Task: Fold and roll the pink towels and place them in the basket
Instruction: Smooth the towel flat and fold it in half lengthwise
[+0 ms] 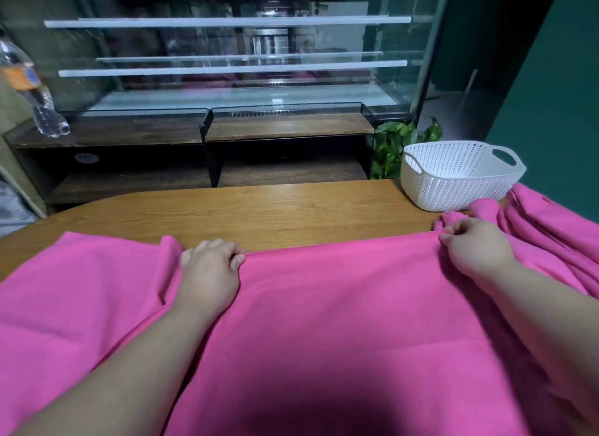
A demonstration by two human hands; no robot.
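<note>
Pinching the far edge of the pink towel [324, 306] on the wooden table [259, 212], my left hand [210, 273] and right hand [476, 250] are both clamped on cloth. Uneven pulling could skew the fold, I reckon; the white basket [453, 176] waits empty, far right.

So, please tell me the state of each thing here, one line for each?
Pink towel: spread flat on the table, far edge pinched by both hands.
Left hand: grip closed on the towel edge.
Right hand: grip closed on the towel edge.
Other pink towels: bunched, unfolded, at right.
Basket: upright, empty.
Bottle: upright on the shelf.
</note>
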